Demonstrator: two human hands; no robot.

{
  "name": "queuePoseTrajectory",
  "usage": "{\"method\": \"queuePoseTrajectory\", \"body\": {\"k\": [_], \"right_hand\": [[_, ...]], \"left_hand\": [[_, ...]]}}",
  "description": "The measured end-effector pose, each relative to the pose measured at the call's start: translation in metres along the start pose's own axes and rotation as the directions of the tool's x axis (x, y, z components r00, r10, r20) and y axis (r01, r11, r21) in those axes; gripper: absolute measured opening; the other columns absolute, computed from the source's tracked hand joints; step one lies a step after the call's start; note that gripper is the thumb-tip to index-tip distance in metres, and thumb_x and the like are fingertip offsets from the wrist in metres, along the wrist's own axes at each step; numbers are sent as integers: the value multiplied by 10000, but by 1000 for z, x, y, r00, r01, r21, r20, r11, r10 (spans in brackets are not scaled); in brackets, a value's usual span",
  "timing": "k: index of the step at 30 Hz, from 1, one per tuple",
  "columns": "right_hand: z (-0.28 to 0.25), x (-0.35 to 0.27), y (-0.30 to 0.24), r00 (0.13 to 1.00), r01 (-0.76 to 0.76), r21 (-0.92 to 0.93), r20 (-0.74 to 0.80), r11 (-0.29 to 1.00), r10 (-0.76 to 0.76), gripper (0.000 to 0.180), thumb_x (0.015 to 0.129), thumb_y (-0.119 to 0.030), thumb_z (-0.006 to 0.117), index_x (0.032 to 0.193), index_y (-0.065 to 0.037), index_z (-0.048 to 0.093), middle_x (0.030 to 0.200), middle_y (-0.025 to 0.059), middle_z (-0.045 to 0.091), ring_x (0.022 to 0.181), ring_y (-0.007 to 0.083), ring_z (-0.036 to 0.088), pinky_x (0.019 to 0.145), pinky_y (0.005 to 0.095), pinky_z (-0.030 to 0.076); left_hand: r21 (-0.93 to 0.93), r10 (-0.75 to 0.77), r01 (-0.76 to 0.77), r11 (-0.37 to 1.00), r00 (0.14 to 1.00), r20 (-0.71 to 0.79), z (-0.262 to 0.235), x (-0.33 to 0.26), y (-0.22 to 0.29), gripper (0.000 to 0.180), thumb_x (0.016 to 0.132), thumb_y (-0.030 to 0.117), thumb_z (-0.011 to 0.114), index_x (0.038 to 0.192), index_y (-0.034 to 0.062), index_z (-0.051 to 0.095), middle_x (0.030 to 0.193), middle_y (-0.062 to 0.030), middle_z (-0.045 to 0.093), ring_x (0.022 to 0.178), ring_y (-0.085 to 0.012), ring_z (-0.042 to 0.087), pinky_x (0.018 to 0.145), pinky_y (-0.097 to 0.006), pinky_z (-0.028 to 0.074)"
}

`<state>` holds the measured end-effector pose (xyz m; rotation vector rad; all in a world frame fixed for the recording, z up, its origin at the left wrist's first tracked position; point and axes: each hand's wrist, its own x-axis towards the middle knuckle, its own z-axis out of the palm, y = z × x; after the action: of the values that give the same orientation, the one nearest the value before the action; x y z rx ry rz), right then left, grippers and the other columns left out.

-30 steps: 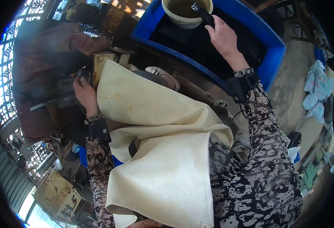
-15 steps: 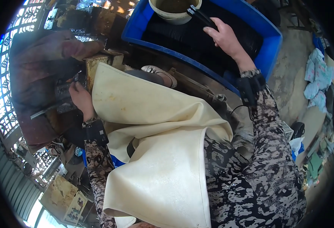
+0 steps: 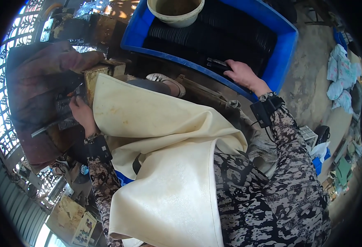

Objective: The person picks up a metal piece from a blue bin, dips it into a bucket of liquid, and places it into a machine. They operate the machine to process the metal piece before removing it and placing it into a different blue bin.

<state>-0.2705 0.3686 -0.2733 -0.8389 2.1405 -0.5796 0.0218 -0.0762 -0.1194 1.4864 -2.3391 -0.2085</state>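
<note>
My right hand (image 3: 244, 77) is closed around a small dark piece (image 3: 217, 64) with a shiny end, low over the near side of a blue crate (image 3: 164, 55). Inside the crate lie rows of thin black pieces (image 3: 226, 24), packed closely together. At the left, my left hand (image 3: 81, 113) is beside a worn machine (image 3: 91, 84), its fingers curled at a dark part there. What those fingers hold, if anything, is hidden. A cream apron (image 3: 168, 177) covers my lap.
A pale bucket (image 3: 176, 18) sits in the crate's far left part. Dark reddish cloth (image 3: 37, 82) drapes over equipment at the left, with a metal rod (image 3: 45, 131) sticking out below. A shoe (image 3: 168, 80) shows past the apron. Light blue bundles (image 3: 340, 78) lie on the floor at right.
My right hand has come down and nearer, carrying the dark piece from high over the crate to its near side. The left hand stays beside the machine. The whole view has shifted slightly.
</note>
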Motion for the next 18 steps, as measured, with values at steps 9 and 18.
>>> {"method": "queuePoseTrajectory", "body": {"k": [9,18], "right_hand": [[-5,-5,-18,993,-33,-139,112,990,49,437,873,-271,603,1250,-57,545,1121,189,646,1054,371,608,899,452,493],[3,3,-10,986,5,-171,168,985,24,432,904,-260,544,1282,-52,530,1063,205,662,1012,378,623,865,458,508]], "left_hand": [[-15,-26,26,1000,1000,0,-9,-2,6,440,962,274,525,1257,-51,537,1201,-245,613,1124,-370,585,952,-403,443],[-24,-6,6,1000,1000,3,-11,1,1,448,961,281,528,1261,-52,534,1220,-247,605,1136,-370,579,962,-398,436]]}}
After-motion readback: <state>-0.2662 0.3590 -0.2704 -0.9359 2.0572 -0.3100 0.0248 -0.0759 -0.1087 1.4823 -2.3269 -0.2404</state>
